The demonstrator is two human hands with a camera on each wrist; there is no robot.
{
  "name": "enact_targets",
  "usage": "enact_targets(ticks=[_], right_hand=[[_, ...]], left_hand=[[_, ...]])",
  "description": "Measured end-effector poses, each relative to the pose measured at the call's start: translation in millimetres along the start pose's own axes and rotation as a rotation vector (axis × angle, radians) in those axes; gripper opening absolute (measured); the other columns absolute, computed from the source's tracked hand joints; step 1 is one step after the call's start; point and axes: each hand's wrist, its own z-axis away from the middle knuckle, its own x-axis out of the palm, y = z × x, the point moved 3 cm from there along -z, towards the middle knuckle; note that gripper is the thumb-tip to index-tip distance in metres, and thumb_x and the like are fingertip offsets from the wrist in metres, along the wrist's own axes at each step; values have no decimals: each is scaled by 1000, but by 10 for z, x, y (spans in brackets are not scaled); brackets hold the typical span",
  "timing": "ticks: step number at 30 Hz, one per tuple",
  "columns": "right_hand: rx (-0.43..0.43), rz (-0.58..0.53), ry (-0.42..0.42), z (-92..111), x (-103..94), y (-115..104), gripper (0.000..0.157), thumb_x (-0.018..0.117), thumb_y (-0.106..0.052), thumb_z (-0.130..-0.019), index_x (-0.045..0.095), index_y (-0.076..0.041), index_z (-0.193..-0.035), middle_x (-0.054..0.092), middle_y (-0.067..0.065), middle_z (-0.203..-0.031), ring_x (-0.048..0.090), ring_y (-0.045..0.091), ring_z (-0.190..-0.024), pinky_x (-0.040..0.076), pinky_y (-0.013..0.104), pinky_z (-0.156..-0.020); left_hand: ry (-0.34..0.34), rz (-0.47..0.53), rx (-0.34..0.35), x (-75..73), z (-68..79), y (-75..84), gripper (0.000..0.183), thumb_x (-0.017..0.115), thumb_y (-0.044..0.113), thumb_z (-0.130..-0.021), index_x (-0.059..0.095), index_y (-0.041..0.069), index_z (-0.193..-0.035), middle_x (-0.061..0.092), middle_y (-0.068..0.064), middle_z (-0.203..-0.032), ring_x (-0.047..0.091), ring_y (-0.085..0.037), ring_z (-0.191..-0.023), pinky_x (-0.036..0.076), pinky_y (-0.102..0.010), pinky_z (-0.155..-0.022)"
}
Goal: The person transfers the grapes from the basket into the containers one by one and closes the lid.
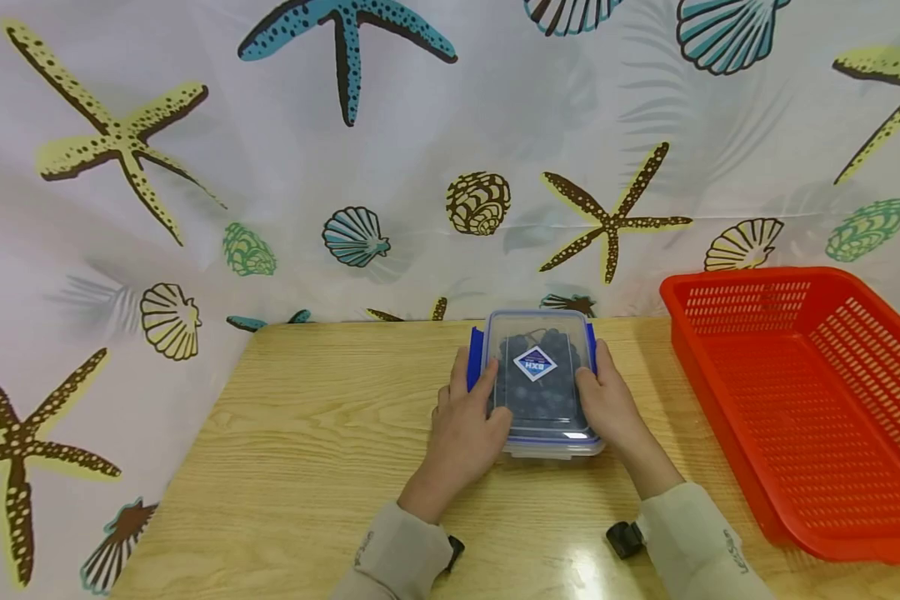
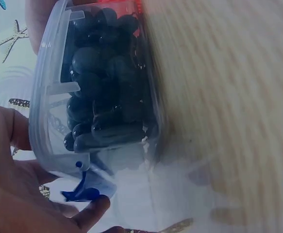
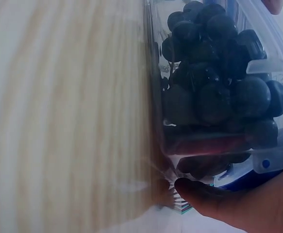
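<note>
A clear plastic food container (image 1: 536, 425) with a blue-edged lid stands on the table, dark grapes (image 2: 102, 77) packed inside. My left hand (image 1: 465, 429) grips its left side, thumb and a finger on the lid edge. In the left wrist view, a fingertip touches a blue latch (image 2: 90, 191) that sticks out from the wall. On the opposite side my right hand (image 1: 611, 404) holds the container, thumb over the lid's edge. Another blue latch (image 1: 592, 346) stands out there, partly covered by the right hand. A diamond-shaped label (image 1: 535, 363) is on the lid.
To the right stands a red plastic basket (image 1: 727, 433) with slotted walls, nothing seen in it. The wooden table (image 1: 307, 450) stretches to the left and front. Behind it hangs a white cloth (image 1: 420, 150) printed with starfish and shells.
</note>
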Motion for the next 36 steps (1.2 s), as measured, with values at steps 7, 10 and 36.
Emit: enact_targets(ticks=[7,10,36], right_hand=[[0,12,-2,-3,0,-35,66,29,-19,-108,-8,0,-159,-5,20,-167,-2,32,-152,4,47,-120],[2,13,-5,-8,-5,-40,66,29,-18,-107,-9,0,-159,-6,19,-167,-3,32,-152,4,48,-120],[-5,-7,-35,7,-36,17,66,31,-21,-110,-7,-1,-160,-4,20,-167,-1,34,-152,6,50,-120]], left_hand=[[0,138,-61,-10,-21,-9,71,49,21,-88,39,24,-158,2,-8,-169,15,-37,-150,31,-63,-108],[-17,177,-65,-10,-40,-29,71,49,21,-89,37,24,-159,11,-8,-168,19,-35,-149,32,-61,-108],[-69,216,-3,48,-20,-7,68,42,14,-96,24,13,-162,2,-11,-168,13,-33,-150,23,-52,-117]])
